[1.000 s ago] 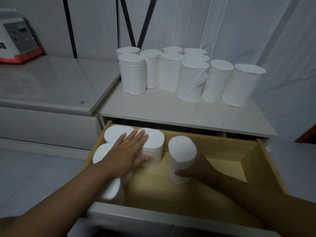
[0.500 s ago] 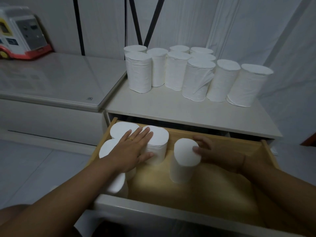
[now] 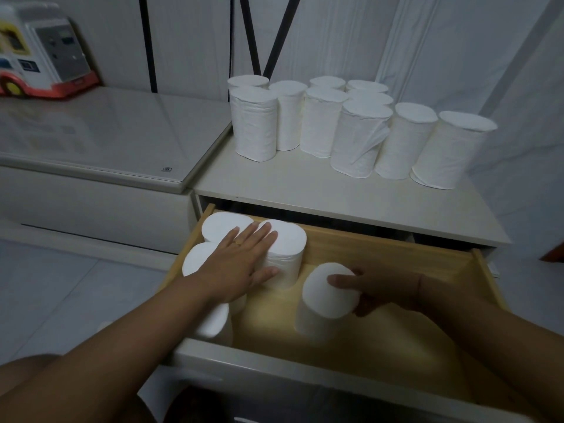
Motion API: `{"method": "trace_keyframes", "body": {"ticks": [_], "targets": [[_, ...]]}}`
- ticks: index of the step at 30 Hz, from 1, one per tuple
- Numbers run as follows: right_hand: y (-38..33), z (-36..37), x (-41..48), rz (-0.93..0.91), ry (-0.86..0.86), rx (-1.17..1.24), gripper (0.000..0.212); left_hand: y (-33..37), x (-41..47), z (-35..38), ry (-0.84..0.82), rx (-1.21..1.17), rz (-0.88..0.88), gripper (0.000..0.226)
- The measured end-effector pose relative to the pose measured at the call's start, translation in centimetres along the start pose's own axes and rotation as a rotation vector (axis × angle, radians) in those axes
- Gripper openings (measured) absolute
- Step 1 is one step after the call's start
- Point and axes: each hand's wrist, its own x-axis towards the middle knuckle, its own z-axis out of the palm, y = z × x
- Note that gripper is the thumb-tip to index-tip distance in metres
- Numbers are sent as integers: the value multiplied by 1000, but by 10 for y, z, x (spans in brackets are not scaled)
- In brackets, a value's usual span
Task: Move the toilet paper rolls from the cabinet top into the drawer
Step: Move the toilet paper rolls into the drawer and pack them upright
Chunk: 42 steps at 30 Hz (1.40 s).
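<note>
- Head view, looking down: a wooden drawer (image 3: 485, 270) stands pulled out beneath the white cabinet top (image 3: 305, 190).
- The left hand (image 3: 241, 264) lies flat with its fingers straight and released. It rests across the tops of the packed rolls (image 3: 290, 239) at the drawer's left end and grips nothing. A ring (image 3: 237, 243) shows on one finger.
- The packed rolls stand upright and touch one another along the drawer's left wall. Four white tops show, the nearest partly hidden under the forearm.
- The right hand (image 3: 378, 288) grasps the single roll (image 3: 326, 303) by its upper end, with its fingers curled over the top face and round the near edge.
- The single roll is inside the drawer near the middle, apart from the packed rolls, with bare wood between them. Its lower part is blurred, so I cannot tell whether its base sits on the drawer floor.
- On the cabinet top a group of rolls (image 3: 403, 141) stands upright, close together toward the back. One front roll has a loose sheet hanging down its side.
- To the left, a low white unit (image 3: 91, 132) with a glossy top sits just beside the cabinet. A red-and-white toy vehicle (image 3: 39, 56) stands at its far corner.
- A white curtain (image 3: 457, 56) hangs behind the cabinet.
</note>
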Motion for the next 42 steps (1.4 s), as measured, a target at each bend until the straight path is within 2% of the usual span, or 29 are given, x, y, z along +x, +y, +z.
{"method": "trace_keyframes", "body": {"ticks": [2, 7, 11, 17, 22, 28, 39, 41, 42], "targets": [[-1, 8, -2, 56, -32, 47, 72, 0, 0, -1, -2, 2, 0, 70], [-4, 33, 0, 101, -52, 173, 58, 2, -2, -3, -12, -28, -8, 69], [-5, 43, 3, 134, -93, 298, 58, 1, -3, -3, -22, -51, -16, 72], [-14, 56, 13, 151, -44, 450, 57, -3, -1, -3, -44, -143, -19, 82], [-23, 64, 21, 144, 7, 535, 45, -4, -2, -3, -55, -114, -7, 83], [-26, 67, 23, 151, -13, 576, 53, -3, -1, -4, -53, -94, -9, 77], [-46, 75, 24, 165, -51, 545, 63, -1, -2, -5, -45, -62, -21, 65], [-49, 73, 19, 147, -37, 399, 60, -1, -2, -4, -40, -59, -19, 65], [-50, 69, 17, 102, 10, 229, 58, -1, -1, -4, -37, -57, -16, 66]]}}
